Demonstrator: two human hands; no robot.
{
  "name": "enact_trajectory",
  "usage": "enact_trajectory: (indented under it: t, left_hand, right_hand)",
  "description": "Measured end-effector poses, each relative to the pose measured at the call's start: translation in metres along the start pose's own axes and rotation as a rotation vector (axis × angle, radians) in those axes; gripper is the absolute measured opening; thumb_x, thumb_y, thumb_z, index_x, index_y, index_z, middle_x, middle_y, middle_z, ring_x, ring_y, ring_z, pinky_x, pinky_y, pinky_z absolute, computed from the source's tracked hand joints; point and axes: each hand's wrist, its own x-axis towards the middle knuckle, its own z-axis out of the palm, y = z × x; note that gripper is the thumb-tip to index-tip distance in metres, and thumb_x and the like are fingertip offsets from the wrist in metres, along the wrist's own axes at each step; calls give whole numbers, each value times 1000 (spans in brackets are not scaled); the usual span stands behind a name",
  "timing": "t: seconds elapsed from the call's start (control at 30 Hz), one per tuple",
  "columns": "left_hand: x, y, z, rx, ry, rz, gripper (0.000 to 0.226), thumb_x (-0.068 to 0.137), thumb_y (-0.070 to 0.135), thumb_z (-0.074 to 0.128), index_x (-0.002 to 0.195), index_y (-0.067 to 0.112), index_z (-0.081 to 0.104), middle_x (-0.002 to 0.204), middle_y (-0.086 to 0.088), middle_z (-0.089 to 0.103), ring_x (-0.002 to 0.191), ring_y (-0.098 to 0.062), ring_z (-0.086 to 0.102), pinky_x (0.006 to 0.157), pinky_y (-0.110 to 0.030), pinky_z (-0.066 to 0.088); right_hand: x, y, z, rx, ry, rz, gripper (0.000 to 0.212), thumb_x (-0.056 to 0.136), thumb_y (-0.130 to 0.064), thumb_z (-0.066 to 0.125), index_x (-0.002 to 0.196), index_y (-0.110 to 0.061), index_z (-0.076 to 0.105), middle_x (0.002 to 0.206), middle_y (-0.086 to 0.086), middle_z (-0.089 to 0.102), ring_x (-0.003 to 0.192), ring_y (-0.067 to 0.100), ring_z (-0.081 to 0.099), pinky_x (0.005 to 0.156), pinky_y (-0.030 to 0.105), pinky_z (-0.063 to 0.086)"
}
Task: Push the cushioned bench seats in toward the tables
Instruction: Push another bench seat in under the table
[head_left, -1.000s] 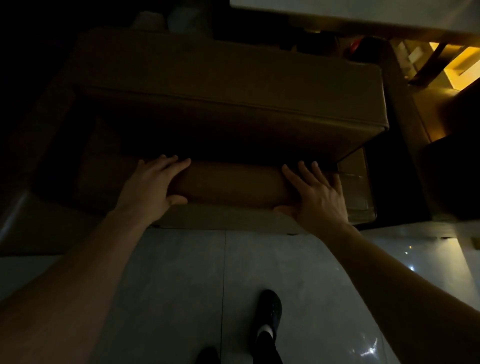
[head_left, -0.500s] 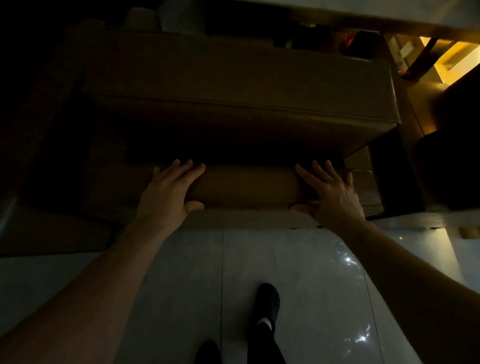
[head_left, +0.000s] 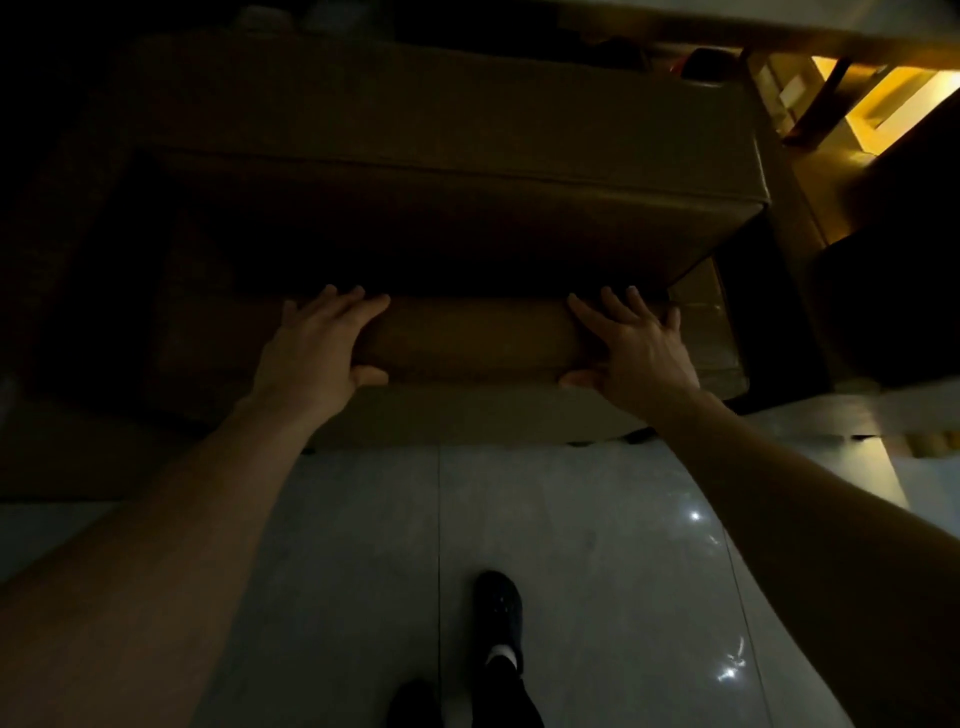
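Bench seat (head_left: 467, 338): brown cushion, low, under both palms, near edge by tiled floor (head_left: 571, 519)
Left hand (head_left: 317, 348): flat, fingers spread, thumb hooked on near edge
Right hand (head_left: 636, 353): same, spread flat
Table (head_left: 779, 26): beyond hands, above

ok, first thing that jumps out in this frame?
Two bare hands, left hand and right hand, spread flat on the near edge of the bench seat at centre. Next, the yellow-lit opening at top right and a black shoe on the glossy tiles below.
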Motion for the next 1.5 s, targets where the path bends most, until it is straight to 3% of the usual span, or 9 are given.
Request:
enact_trajectory:
  t: [0.2,0.37,0.8,1.03,1.27,1.5]
  left_hand:
    - [-3,8,2,57,-16,-51,89,83,41,72,154,31,19,162,-5,19,149,-29,12,118,-57,14]
    - [0,9,-1,61,-15,-62,89,82,40,74,153,31,22,161,-4,23,148,-30,16,117,-57,21]
    - [5,13,-3,45,-33,-85,89,80,38,77,152,32,25,160,-2,25,147,-29,17,116,-55,22]
    - [5,18,-4,51,-78,-131,91,82,38,74,153,35,16,163,-2,15,150,-27,6,119,-56,10]
    - [-2,33,-8,74,-158,-211,96,88,43,65,155,34,-4,164,-1,-6,149,-24,-10,121,-49,7]
    - [-27,38,-21,59,-163,-231,86,90,44,62,155,34,7,165,0,2,150,-23,-1,121,-44,11]
  right_hand:
    - [-1,-9,-3,17,-24,42,99,81,-64,65,156,-39,6,166,6,7,151,35,-1,115,70,7]
    - [3,-9,-3,25,-22,47,98,81,-62,67,156,-39,7,165,7,9,151,36,0,115,70,9]
    - [7,-6,-1,10,-20,58,100,79,-64,66,155,-41,5,166,7,7,151,36,-2,113,71,10]
    - [8,-10,-7,-19,-56,75,102,80,-65,65,155,-40,2,166,7,5,151,37,-3,113,71,11]
    - [6,-9,-15,22,-146,70,101,82,-65,63,155,-38,-3,166,6,-2,150,37,-9,115,71,8]
    - [3,-17,-29,81,-234,84,97,87,-64,56,155,-35,-6,165,8,-10,150,38,-12,116,68,12]
